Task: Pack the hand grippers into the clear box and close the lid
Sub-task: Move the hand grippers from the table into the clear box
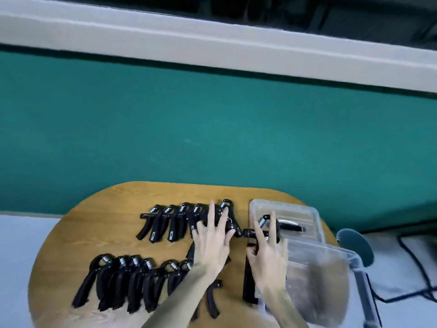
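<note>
Step in hand: carrying one black hand gripper with a steel coil spring over to the clear plastic box while reaching for the next one

Right hand: my right hand was curled round that gripper, fingers over its handles, holding it just at the box's near left edge

Left hand: my left hand lay with fingers spread and straight on the right end of the far row of black hand grippers, pressing on them, gripping nothing that I could make out

Doing it well, as I judged: lower the held gripper flat and lengthwise beside the one already inside, spring end toward the same wall, so later ones could nest; let go only once it rested on the floor of the box

Box contents: one black gripper seemed to lie inside already; the blur left the count uncertain

Lid: the clear plastic lid stood off the box, tilted at its near side, nothing on it that I could tell

Grippers left: the far row plus a near row of black grippers lay on the oval wooden table, so most of the packing was not yet done

Risk, as I judged: handles snagging on the box rim
</note>
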A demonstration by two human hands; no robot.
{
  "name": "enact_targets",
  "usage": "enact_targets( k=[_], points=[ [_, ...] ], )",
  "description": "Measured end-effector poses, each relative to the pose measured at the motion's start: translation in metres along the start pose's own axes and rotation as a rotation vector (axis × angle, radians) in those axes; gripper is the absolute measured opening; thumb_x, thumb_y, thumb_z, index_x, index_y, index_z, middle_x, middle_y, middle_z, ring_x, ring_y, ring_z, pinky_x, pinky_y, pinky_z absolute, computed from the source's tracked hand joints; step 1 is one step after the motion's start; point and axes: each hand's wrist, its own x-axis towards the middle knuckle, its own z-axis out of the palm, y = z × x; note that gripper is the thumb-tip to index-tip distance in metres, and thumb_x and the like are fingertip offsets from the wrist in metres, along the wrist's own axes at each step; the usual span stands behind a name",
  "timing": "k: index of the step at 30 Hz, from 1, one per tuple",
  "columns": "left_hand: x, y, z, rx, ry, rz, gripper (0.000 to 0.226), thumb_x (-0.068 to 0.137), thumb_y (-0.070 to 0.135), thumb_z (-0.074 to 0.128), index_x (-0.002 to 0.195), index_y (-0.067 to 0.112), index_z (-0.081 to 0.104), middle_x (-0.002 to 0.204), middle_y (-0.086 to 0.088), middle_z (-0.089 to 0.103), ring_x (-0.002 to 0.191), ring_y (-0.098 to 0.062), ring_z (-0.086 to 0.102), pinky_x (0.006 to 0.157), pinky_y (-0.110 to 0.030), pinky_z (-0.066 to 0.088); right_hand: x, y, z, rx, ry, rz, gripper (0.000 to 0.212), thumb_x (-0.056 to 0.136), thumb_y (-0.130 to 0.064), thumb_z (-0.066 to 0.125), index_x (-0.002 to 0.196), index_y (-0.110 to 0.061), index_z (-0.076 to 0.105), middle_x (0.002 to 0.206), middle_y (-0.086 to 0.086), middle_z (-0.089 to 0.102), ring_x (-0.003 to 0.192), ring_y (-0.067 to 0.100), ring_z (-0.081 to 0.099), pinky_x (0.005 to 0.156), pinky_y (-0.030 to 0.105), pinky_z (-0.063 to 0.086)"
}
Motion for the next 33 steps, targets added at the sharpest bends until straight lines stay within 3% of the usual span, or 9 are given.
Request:
enact_targets(
  k=[9, 13, 15, 18, 21, 24, 27, 31, 33],
  points=[
    [-0.006, 0.17, 0.073, -0.021, -0.085, 0.111, 0.061, 0.107, 0.052, 0.03, 0.161, 0.034, 0.011, 0.167, -0.002, -0.025, 0.12, -0.038, 0.046, 0.097, -0.052, 0.043, 0.009, 0.176, -0.051, 0.005, -0.01, 0.101, 0.089, 0.067, -0.007, 0.076, 0.148, -0.03, 0.047, 0.166, 0.011, 0.019, 0.088, 0.038, 0.051, 0.073, 0.046, 0.051],
    [-0.007, 0.205, 0.104, -0.004, -0.13, 0.085, 0.062, 0.105, 0.053, 0.034, 0.161, 0.034, 0.016, 0.169, -0.004, -0.014, 0.126, -0.041, 0.046, 0.101, -0.056, 0.044, 0.0, 0.232, -0.044, 0.004, -0.078, 0.14, 0.092, 0.06, -0.007, 0.082, 0.144, -0.029, 0.052, 0.164, 0.011, 0.025, 0.098, 0.048, 0.056, 0.074, 0.051, 0.056],
    [-0.01, 0.214, 0.12, 0.032, -0.127, 0.069, 0.062, 0.103, 0.054, 0.036, 0.16, 0.035, 0.021, 0.17, -0.004, -0.007, 0.124, -0.04, 0.05, 0.098, -0.055, 0.046, -0.005, 0.252, -0.034, 0.018, -0.122, 0.166, 0.093, 0.058, -0.009, 0.084, 0.143, -0.03, 0.052, 0.163, 0.011, 0.027, 0.096, 0.049, 0.057, 0.077, 0.053, 0.056],
    [-0.018, 0.216, 0.147, 0.074, -0.267, 0.046, 0.062, 0.105, 0.056, 0.023, 0.161, 0.038, 0.004, 0.166, 0.001, -0.025, 0.127, -0.031, 0.042, 0.104, -0.047, 0.039, -0.012, 0.267, -0.019, 0.079, -0.184, 0.19, 0.086, 0.062, -0.011, 0.084, 0.141, -0.031, 0.053, 0.162, 0.01, 0.03, 0.097, 0.047, 0.056, 0.078, 0.052, 0.056],
    [-0.025, 0.21, 0.167, 0.123, -0.276, 0.059, 0.063, 0.104, 0.057, 0.017, 0.16, 0.038, -0.004, 0.165, -0.001, -0.029, 0.122, -0.027, 0.042, 0.101, -0.042, 0.041, -0.018, 0.275, -0.004, 0.121, -0.234, 0.191, 0.082, 0.068, -0.01, 0.081, 0.141, -0.032, 0.051, 0.162, 0.011, 0.028, 0.097, 0.044, 0.055, 0.076, 0.051, 0.055],
    [-0.028, 0.204, 0.184, 0.126, -0.224, 0.077, 0.065, 0.099, 0.06, 0.007, 0.16, 0.038, 0.009, 0.169, -0.005, -0.008, 0.105, -0.023, 0.046, 0.09, -0.042, 0.045, -0.022, 0.28, 0.013, 0.162, -0.305, 0.205, 0.083, 0.072, -0.007, 0.071, 0.144, -0.037, 0.043, 0.166, 0.005, 0.016, 0.096, 0.038, 0.048, 0.076, 0.05, 0.053],
    [-0.026, 0.198, 0.194, 0.083, -0.158, 0.1, 0.065, 0.099, 0.058, 0.016, 0.156, 0.033, 0.033, 0.16, -0.006, 0.024, 0.093, -0.023, 0.051, 0.081, -0.044, 0.05, -0.022, 0.282, 0.026, 0.178, -0.348, 0.219, 0.082, 0.075, -0.008, 0.066, 0.146, -0.04, 0.04, 0.167, 0.001, 0.009, 0.097, 0.038, 0.047, 0.079, 0.051, 0.052],
    [-0.024, 0.189, 0.204, 0.054, -0.177, 0.06, 0.061, 0.099, 0.055, 0.037, 0.156, 0.032, 0.034, 0.159, -0.004, 0.026, 0.098, -0.025, 0.053, 0.083, -0.045, 0.05, -0.019, 0.282, 0.035, 0.169, -0.346, 0.226, 0.085, 0.074, -0.005, 0.069, 0.145, -0.04, 0.039, 0.167, 0.006, 0.008, 0.095, 0.038, 0.049, 0.08, 0.051, 0.051],
    [-0.022, 0.185, 0.209, 0.038, -0.242, -0.004, 0.061, 0.101, 0.055, 0.035, 0.158, 0.034, 0.027, 0.162, -0.004, 0.019, 0.109, -0.027, 0.052, 0.091, -0.046, 0.048, -0.018, 0.279, 0.04, 0.165, -0.341, 0.222, 0.086, 0.073, -0.004, 0.071, 0.145, -0.039, 0.04, 0.166, 0.012, 0.012, 0.094, 0.038, 0.051, 0.078, 0.05, 0.052]
  ],
)
